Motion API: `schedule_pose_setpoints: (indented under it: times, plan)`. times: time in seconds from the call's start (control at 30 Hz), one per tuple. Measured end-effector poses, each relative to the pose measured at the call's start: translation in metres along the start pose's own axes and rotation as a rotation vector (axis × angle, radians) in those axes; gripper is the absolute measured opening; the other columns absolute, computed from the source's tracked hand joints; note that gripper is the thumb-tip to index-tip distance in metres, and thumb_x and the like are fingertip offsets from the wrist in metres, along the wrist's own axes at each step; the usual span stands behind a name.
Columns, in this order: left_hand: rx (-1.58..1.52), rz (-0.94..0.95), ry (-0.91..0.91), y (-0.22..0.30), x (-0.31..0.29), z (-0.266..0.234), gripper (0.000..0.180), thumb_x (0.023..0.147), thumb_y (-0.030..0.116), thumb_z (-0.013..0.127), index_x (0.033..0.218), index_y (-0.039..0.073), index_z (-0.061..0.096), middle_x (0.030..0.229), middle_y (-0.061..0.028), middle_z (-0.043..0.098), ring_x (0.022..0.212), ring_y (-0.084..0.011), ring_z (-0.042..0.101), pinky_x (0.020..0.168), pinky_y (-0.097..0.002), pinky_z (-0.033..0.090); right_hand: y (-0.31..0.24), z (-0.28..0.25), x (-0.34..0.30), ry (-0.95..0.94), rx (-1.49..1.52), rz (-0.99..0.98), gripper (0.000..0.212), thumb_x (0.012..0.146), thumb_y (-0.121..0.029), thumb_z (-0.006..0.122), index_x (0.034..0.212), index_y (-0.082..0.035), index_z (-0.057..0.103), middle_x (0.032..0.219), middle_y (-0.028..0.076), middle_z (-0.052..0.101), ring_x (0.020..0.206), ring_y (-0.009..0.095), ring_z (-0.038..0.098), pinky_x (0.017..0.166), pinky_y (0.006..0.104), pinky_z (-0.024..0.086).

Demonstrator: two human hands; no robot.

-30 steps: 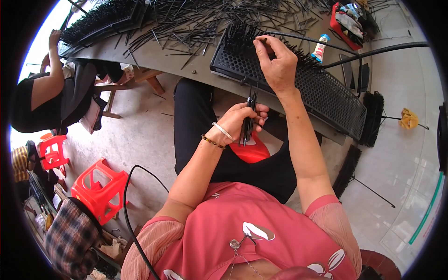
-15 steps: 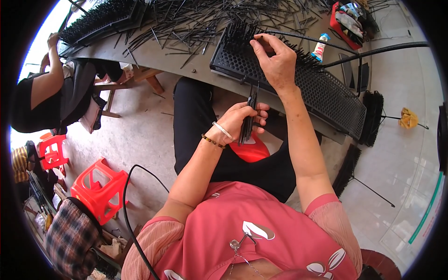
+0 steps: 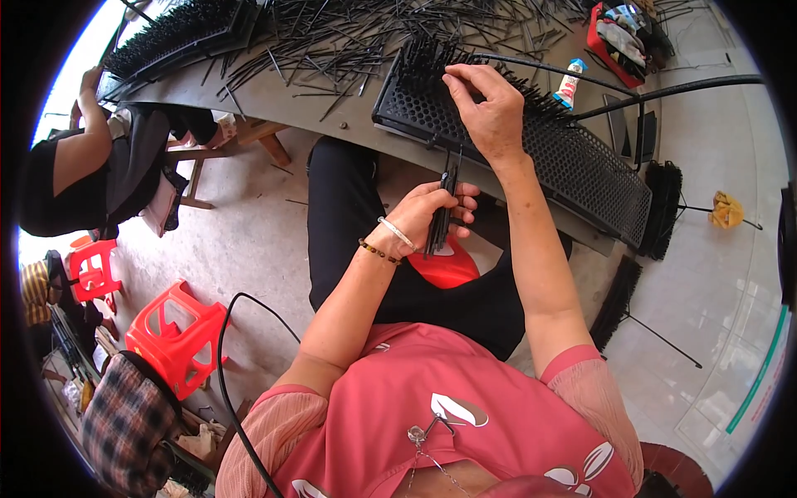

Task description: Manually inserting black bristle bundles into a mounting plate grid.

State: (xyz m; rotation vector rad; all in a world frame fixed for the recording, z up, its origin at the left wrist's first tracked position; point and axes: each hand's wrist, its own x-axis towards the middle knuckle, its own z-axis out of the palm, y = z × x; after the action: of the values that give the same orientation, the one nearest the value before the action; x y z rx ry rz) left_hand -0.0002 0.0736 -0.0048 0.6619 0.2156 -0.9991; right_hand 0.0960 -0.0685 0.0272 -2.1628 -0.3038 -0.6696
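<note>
My left hand [image 3: 422, 207] is closed round a small bundle of thin black strips [image 3: 449, 184], held upright in front of the table edge. Its fingertips curl on the bundle's right side. Above and to the right, my right hand [image 3: 491, 112] has thumb and forefinger pinched together over a long black perforated panel [image 3: 585, 181]. Whatever that pinch holds, if anything, is too small to make out against the dark panel. Black bristle-like strips [image 3: 422, 73] stand densely in the panel's far left part and along its far edge; its near holes are bare.
Loose black strips [image 3: 332, 51] lie scattered across the table [image 3: 282, 104]. A wrapped packet [image 3: 569, 83] and a red basket [image 3: 613, 46] are at the far right. A co-worker's arm [image 3: 93, 129] reaches to another bristled panel [image 3: 178, 37]. Red stools [image 3: 176, 332] stand on the left floor.
My right hand has shifted slightly left and down over the panel, still pinched. The left hand and its bundle stay put. The co-worker's hand has moved a little.
</note>
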Motion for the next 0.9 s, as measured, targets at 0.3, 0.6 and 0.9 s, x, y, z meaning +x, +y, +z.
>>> schedule_pose_setpoints:
  times: [0.3, 0.6, 0.9]
  plan:
    - [0.002, 0.02, 0.005, 0.003, -0.002, 0.002, 0.036, 0.085, 0.005, 0.041, 0.117, -0.008, 0.053, 0.098, -0.0106, 0.061, 0.079, -0.0165, 0.062, 0.068, -0.0296, 0.055, -0.003, -0.003, 0.009, -0.089, -0.199, -0.261, 0.014, 0.08, -0.007, 0.068, 0.093, -0.004, 0.069, 0.086, 0.008, 0.065, 0.077, 0.026, 0.063, 0.07, 0.031, 0.049]
    - [-0.083, 0.091, -0.066, 0.005, -0.003, -0.002, 0.03, 0.094, 0.011, 0.046, 0.117, -0.007, 0.054, 0.097, -0.0116, 0.063, 0.081, -0.0176, 0.064, 0.068, -0.0293, 0.056, -0.006, -0.011, 0.004, -0.043, -0.167, -0.121, 0.013, 0.081, -0.009, 0.068, 0.093, -0.003, 0.069, 0.086, 0.008, 0.065, 0.071, 0.02, 0.062, 0.065, 0.0282, 0.049]
    - [-0.062, 0.117, -0.205, 0.01, -0.009, -0.004, 0.035, 0.096, 0.017, 0.047, 0.121, -0.007, 0.052, 0.101, -0.0144, 0.063, 0.088, -0.0202, 0.065, 0.07, -0.0325, 0.057, -0.027, -0.052, -0.032, -0.674, 0.332, 0.73, 0.027, 0.087, -0.023, 0.067, 0.091, 0.003, 0.07, 0.077, 0.002, 0.065, 0.07, 0.006, 0.054, 0.061, 0.0217, 0.044]
